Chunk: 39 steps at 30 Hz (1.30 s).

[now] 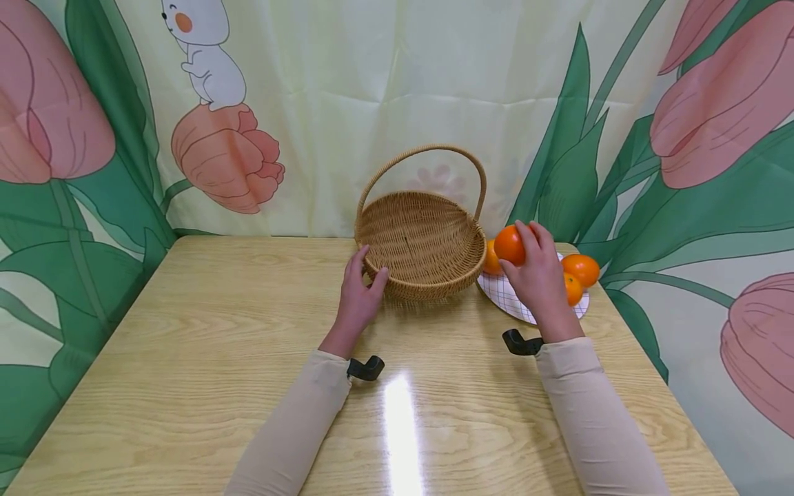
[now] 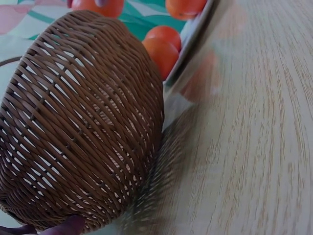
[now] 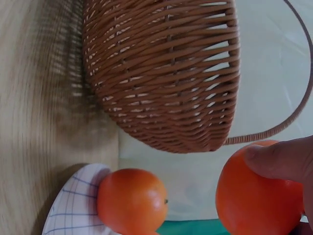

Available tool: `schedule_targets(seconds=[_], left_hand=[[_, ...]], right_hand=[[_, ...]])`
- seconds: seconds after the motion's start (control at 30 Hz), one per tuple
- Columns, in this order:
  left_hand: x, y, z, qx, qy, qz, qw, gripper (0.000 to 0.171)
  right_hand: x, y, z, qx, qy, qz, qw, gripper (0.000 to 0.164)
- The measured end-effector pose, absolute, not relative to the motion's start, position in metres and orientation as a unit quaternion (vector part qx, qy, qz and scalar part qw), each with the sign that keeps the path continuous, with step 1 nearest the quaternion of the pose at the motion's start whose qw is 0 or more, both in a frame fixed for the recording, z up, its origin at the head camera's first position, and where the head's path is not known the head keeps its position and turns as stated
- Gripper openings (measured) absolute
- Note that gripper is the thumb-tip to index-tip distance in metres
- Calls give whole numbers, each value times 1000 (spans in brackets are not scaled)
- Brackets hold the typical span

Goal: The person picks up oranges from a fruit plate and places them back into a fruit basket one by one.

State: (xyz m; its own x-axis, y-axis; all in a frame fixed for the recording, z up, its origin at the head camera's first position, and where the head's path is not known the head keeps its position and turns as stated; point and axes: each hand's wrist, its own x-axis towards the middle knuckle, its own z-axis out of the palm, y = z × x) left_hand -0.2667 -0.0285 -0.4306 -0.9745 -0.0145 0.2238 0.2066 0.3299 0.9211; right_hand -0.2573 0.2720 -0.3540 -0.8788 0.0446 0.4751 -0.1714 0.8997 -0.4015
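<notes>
A brown wicker basket (image 1: 422, 238) with a tall arched handle stands at the back of the wooden table. My left hand (image 1: 362, 293) holds its left rim, with the thumb on the near side; in the left wrist view only fingertips (image 2: 71, 226) show, against the weave. My right hand (image 1: 540, 275) grips a round, smooth orange fruit (image 1: 510, 245) in the air, just right of the basket. Below that hand, a white checked plate (image 1: 505, 297) bears several like fruits, one of them (image 3: 132, 200) clear in the right wrist view. The hand covers part of the plate.
Another orange fruit (image 1: 581, 270) lies at the plate's right side. The plate sits close to the table's right edge, beside the basket. Behind the table hangs a curtain (image 1: 322, 124) printed with tulips and a white animal. Bare wood (image 1: 205, 331) spreads to the left.
</notes>
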Motion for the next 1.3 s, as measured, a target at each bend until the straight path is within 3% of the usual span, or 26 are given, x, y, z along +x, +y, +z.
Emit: schedule_targets(seconds=[0.27, 1.3], left_hand=[[-267, -29, -431, -60, -812, -572, 100, 63], [-266, -28, -431, -52, -808, -579, 98, 60]], right_hand=[[-256, 263, -349, 52, -937, 223, 264, 72], [-262, 225, -350, 126, -920, 268, 257, 73]])
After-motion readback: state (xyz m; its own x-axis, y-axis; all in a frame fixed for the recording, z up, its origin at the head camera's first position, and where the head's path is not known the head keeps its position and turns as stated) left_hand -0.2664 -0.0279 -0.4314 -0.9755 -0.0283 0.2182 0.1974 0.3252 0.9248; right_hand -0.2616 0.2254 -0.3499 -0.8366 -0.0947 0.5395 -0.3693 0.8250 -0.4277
